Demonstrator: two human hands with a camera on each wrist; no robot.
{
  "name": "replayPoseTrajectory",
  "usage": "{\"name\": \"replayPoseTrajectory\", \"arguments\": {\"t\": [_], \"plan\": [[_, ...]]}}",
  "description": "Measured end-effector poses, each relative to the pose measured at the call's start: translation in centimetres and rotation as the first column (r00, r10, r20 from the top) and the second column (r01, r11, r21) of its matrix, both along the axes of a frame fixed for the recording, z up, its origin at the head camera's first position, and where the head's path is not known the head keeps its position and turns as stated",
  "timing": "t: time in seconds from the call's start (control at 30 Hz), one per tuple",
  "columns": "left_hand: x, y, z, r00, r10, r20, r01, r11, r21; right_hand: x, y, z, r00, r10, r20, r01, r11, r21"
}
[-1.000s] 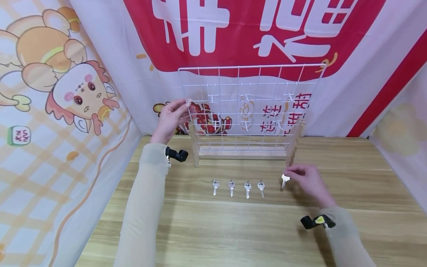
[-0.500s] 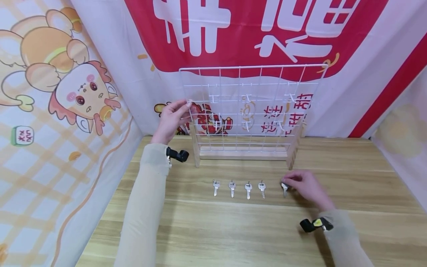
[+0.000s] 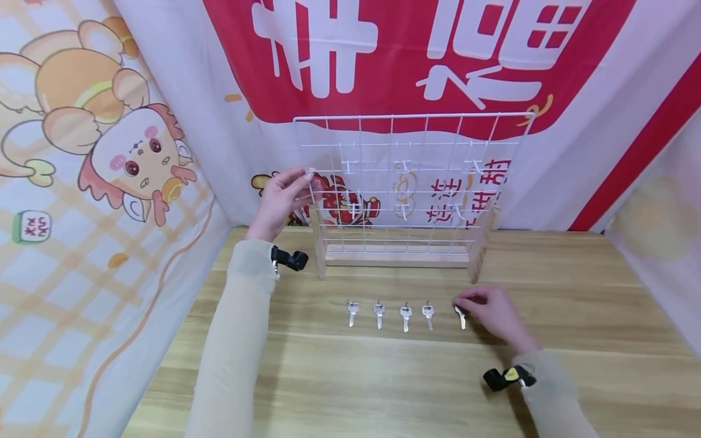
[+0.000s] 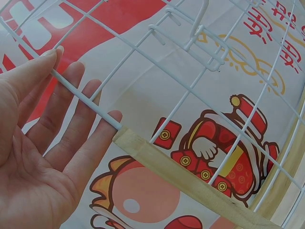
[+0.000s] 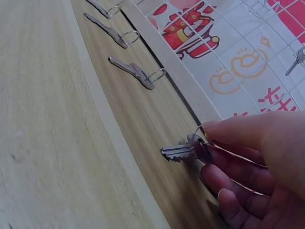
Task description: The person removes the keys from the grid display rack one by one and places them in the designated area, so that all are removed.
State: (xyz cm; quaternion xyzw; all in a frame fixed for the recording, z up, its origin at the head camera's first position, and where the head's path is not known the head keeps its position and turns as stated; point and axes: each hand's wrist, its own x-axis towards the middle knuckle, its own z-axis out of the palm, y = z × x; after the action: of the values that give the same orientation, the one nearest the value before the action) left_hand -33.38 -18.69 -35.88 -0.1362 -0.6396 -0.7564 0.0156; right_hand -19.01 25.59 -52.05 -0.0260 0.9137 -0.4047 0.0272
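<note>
In the head view my left hand (image 3: 278, 204) grips the left edge of a white wire grid rack (image 3: 414, 115). The left wrist view shows the thumb in front of the edge wire (image 4: 86, 98) and fingertips behind it. Low over the tabletop, to the right of a row of several silver keys, my right hand (image 3: 495, 313) holds another silver key (image 3: 461, 319). Thumb and fingers pinch this key (image 5: 183, 150) at its ring, and its toothed blade points away from the hand. The row's rightmost key (image 3: 428, 314) lies closest to it, ring toward the rack.
The rack's wooden base (image 3: 397, 260) stands on the wood-grain table (image 3: 350, 383) behind the keys. White hooks (image 3: 403, 166) stick out from the grid in two rows. Behind it hangs a printed red and white cloth (image 3: 394, 73), and a patterned cloth (image 3: 181, 292) borders the left side.
My right hand has come down and moved left with its key, closer to the row. My left hand keeps its grip on the rack's edge.
</note>
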Motion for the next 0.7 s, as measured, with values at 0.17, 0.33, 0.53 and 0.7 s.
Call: {"name": "replayPoseTrajectory", "arguments": {"t": [0.17, 0.33, 0.53, 0.7], "plan": [[-0.11, 0.04, -0.14, 1.000, 0.000, -0.007, 0.000, 1.000, 0.004, -0.19, -0.19, -0.31, 1.000, -0.015, 0.024, 0.015, 1.000, -0.001], [0.01, 0.08, -0.20, 1.000, 0.006, -0.003, -0.006, 1.000, -0.016, -0.12, -0.28, -0.54, 0.999, -0.022, 0.032, 0.022, 1.000, 0.004], [-0.04, 0.12, -0.17, 1.000, -0.006, -0.002, 0.006, 1.000, -0.007, -0.04, -0.41, -0.59, 1.000, -0.018, 0.024, 0.018, 1.000, 0.000], [-0.03, 0.07, -0.03, 1.000, 0.001, -0.002, -0.001, 1.000, -0.004, -0.07, -0.34, -0.37, 1.000, -0.013, 0.012, 0.014, 0.999, -0.042]]}}
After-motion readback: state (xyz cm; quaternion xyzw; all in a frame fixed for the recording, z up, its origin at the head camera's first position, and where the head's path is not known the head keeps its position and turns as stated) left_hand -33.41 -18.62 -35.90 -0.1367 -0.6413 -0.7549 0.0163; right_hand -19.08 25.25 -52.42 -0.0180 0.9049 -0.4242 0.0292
